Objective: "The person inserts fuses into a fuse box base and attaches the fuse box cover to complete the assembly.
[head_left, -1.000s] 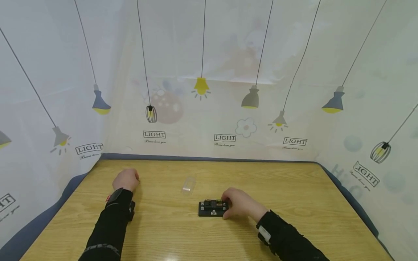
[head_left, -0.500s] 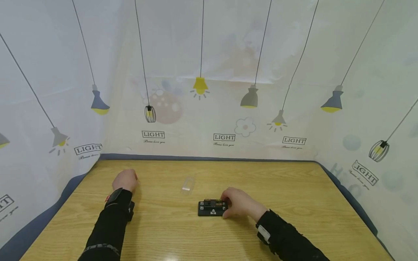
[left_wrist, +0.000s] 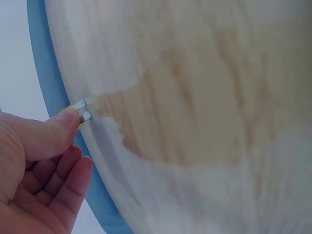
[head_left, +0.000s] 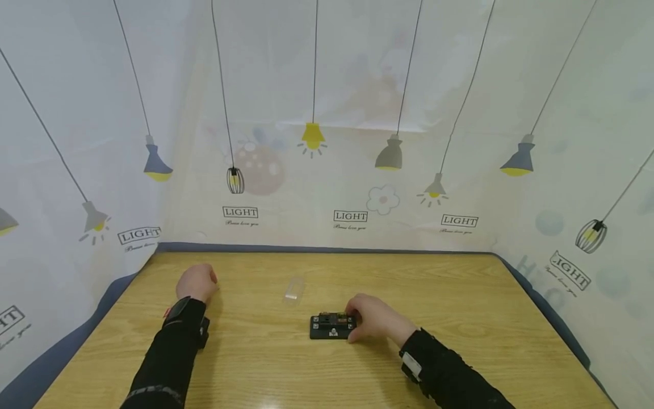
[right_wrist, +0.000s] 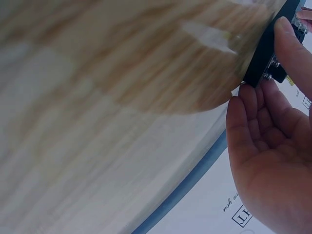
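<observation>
In the head view my left hand (head_left: 196,282) rests low over the table's far left part. The left wrist view shows its thumb and forefinger pinching a small yellow-edged blade fuse (left_wrist: 84,112) with two flat metal prongs; its other fingers are curled. Near the table's middle lies a black fuse block (head_left: 327,328) with metal screw terminals and yellow and red bits on top. My right hand (head_left: 380,319) grips the block's right end between thumb and fingers. In the right wrist view the thumb (right_wrist: 287,41) lies along the block, which is partly cut off by the frame.
A clear plastic cover (head_left: 293,289) lies on the wooden table (head_left: 265,363), behind and left of the block. Blue edging (head_left: 327,248) runs along the table's far side. Beyond it hangs a pale curtain (head_left: 306,187) printed with lamps.
</observation>
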### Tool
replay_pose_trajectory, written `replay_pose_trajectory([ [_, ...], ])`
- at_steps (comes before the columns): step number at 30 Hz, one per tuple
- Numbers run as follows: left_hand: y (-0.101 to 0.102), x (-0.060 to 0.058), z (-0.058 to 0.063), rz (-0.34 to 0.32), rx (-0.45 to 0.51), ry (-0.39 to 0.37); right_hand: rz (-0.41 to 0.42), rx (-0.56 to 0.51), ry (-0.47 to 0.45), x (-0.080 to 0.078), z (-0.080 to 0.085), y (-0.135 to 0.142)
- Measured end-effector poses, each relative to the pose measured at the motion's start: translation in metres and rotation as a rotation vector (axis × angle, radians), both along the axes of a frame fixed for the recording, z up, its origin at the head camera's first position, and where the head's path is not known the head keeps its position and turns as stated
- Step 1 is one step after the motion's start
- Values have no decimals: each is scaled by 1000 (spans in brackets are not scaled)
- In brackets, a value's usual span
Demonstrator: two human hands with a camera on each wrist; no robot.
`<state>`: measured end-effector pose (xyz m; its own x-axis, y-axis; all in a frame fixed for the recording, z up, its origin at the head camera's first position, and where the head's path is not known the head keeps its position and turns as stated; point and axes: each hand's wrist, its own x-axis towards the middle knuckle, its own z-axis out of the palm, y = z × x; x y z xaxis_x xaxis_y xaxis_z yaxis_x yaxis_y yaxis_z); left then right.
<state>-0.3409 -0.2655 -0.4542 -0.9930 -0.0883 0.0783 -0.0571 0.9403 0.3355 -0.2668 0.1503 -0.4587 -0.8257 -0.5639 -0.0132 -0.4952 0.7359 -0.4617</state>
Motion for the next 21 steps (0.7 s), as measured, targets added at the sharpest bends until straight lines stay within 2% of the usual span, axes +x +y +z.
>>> replay_pose_trajectory([
  [4, -1, 0, -1, -4, 3, 8, -1, 6, 5, -1, -1, 0],
  [9, 4, 4, 6, -10, 15, 18, -1, 6, 13, -1, -2, 0],
  [15, 11, 10, 15, -36, 34, 80, -2, 5, 14, -1, -2, 0],
  [21, 17, 14, 19, -85, 39, 148, -1, -1, 8, 0, -2, -1],
])
